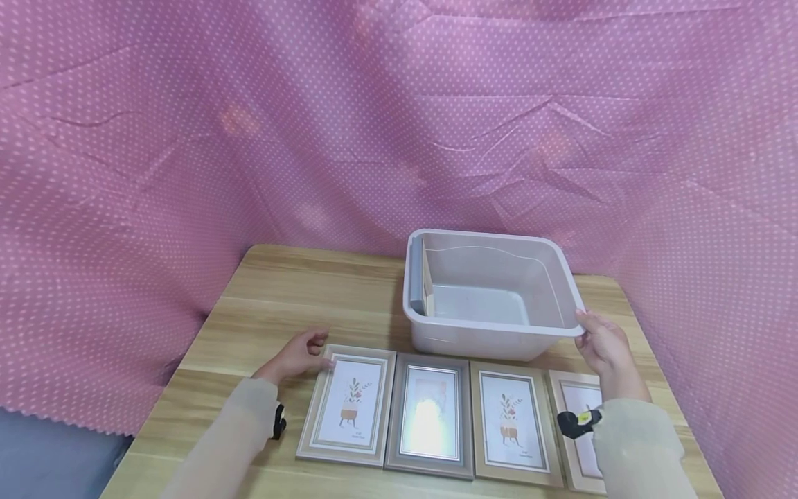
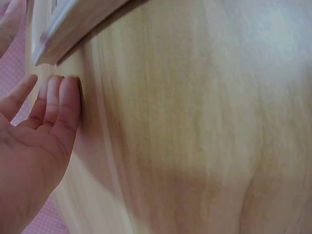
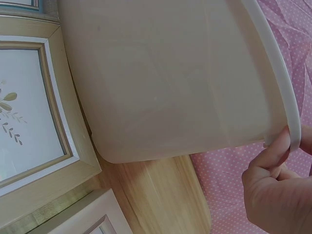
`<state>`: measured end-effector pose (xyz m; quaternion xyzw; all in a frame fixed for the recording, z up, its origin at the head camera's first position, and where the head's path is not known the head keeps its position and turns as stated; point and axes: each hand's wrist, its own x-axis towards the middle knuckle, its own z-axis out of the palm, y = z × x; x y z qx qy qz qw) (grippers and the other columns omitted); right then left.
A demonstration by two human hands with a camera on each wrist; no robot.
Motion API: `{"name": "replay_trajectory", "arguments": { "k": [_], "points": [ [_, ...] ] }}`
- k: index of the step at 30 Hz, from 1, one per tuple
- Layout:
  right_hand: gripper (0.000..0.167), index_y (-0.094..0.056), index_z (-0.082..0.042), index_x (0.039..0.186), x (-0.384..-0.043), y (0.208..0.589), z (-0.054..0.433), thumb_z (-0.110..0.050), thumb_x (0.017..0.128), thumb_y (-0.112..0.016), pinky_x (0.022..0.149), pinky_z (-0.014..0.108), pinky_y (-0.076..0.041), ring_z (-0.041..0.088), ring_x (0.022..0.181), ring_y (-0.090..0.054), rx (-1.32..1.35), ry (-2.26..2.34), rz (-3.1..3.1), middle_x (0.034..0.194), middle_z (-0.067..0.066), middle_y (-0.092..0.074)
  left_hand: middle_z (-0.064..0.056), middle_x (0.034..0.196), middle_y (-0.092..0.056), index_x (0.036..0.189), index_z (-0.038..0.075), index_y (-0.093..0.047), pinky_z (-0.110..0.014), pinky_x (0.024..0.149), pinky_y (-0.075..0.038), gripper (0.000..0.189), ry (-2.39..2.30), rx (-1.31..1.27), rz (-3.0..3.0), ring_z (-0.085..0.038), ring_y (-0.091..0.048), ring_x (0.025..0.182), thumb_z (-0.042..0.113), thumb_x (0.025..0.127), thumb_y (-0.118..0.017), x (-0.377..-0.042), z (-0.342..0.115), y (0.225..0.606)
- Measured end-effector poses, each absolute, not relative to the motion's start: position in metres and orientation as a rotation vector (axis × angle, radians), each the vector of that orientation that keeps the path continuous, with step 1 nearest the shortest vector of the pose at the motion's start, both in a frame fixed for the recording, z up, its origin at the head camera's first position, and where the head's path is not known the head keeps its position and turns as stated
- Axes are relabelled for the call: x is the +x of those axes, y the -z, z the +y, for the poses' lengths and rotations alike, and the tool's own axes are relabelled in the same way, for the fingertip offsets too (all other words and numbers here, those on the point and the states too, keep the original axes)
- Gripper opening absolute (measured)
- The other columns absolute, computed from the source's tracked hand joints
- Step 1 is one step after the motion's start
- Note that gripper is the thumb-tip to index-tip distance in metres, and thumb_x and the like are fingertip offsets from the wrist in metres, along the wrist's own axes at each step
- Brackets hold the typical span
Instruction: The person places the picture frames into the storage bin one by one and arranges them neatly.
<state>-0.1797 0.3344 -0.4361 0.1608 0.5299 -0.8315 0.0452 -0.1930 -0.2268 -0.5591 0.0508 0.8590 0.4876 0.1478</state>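
I've R hand [image 1: 603, 346] pinching tub [image 1: 492, 328] by its rim; L hand [image 1: 298, 356] loosely spread at near edge of leftmost frame [image 1: 350, 405], flat in front of tub. Prob. picking-up step; next needs L pinch, tub steady.

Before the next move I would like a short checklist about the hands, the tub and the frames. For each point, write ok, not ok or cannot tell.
1. Right hand holds the tub: ok, it pinches the rim at the near right corner.
2. Left hand grips the leftmost frame: not ok, the fingers are beside its far left corner, not closed round it.
3. Free room inside the tub: ok, the grey piece stands along the left wall and bare floor shows.
4. Rightmost frame fully visible from the head: not ok, the right forearm covers part.
5. Lower picture in the second frame from the left: cannot tell, glare hides it.
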Motion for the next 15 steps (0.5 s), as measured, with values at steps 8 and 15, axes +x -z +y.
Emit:
{"name": "replay_trajectory", "arguments": {
  "k": [8, 15],
  "points": [
    [0.017, -0.072, -0.011, 0.084, -0.1806, 0.4374, 0.3350, -0.011, 0.094, -0.058, 0.056, 0.015, -0.041, 0.004, 0.073, -0.056, 0.489, 2.540, 1.619, 0.088, -0.005, -0.065, -0.012, 0.104, -0.062, 0.123, -0.010, -0.055, -0.034, 0.082, -0.049, 0.067, -1.360, 0.159, 2.526, -0.024, -0.056, 0.093, 0.012, 0.068, -0.085, -0.1920, -0.2296, 0.5654],
    [0.016, -0.072, -0.011, 0.083, -0.1808, 0.4361, 0.3351, -0.011, 0.094, -0.060, 0.056, 0.014, -0.042, 0.004, 0.072, -0.056, 0.510, 2.550, 1.591, 0.086, -0.005, -0.066, -0.010, 0.097, -0.065, 0.117, -0.009, -0.061, -0.031, 0.078, -0.052, 0.057, -1.383, 0.083, 2.515, -0.022, -0.059, 0.090, 0.010, 0.069, -0.085, -0.1905, -0.2272, 0.5693]
  ]
}}
